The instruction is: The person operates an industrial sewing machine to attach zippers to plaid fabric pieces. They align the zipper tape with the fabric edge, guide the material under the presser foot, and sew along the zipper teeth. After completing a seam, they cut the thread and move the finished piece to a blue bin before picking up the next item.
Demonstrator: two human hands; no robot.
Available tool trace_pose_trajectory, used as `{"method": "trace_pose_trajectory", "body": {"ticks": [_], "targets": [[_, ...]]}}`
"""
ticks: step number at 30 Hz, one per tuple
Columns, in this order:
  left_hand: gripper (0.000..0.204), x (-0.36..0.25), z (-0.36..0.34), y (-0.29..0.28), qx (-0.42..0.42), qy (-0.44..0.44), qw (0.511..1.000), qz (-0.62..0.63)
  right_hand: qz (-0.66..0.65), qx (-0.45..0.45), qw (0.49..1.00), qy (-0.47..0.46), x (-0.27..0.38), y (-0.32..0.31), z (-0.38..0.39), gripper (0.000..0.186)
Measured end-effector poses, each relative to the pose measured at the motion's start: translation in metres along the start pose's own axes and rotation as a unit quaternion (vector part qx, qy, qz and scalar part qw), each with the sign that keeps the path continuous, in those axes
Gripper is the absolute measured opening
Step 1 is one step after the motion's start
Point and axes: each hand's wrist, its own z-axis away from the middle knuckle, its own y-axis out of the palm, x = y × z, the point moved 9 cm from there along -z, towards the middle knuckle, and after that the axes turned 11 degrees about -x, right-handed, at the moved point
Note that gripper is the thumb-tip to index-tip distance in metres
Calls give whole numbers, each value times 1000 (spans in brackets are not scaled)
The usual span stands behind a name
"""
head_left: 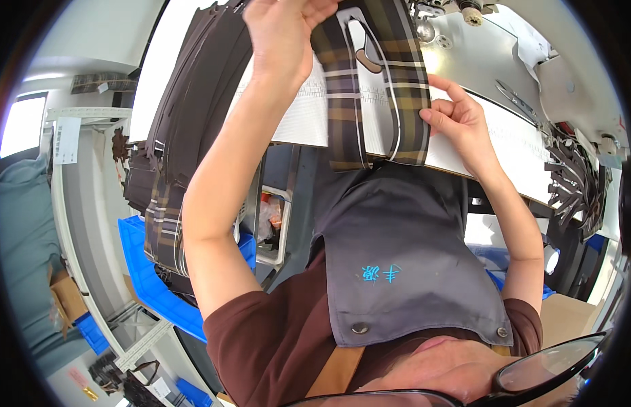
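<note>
A brown plaid fabric piece [411, 102] with white piping lies over the front edge of the white worktable [298, 119]. Its middle has a long rounded opening, with a small brown curved part [368, 62] near the far end. My right hand [461, 125] is at its right edge, thumb and forefinger touching it and the other fingers curled in. At the top of the view, my left hand [283, 41] is bent over beside the piece's far left edge. Its fingers are curled and partly cut off by the frame, so whatever they grip is hidden.
Left of the plaid piece, a thick stack of dark fabric pieces [200, 95] hangs over the table edge toward a blue bin [142, 261]. Sewing machine parts [472, 15] and a metal plate are at the far right. Scissors [515, 95] and a dark strip bundle [576, 176] lie farther right.
</note>
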Motion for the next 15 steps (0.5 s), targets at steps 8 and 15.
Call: {"method": "trace_pose_trajectory", "body": {"ticks": [8, 15], "targets": [[20, 67, -12, -21, 0, 6, 973, -230, 124, 29, 991, -40, -1, 1, -4, 35], [13, 34, 176, -62, 286, -334, 876, -200, 140, -20, 988, -63, 0, -6, -1, 37]]}}
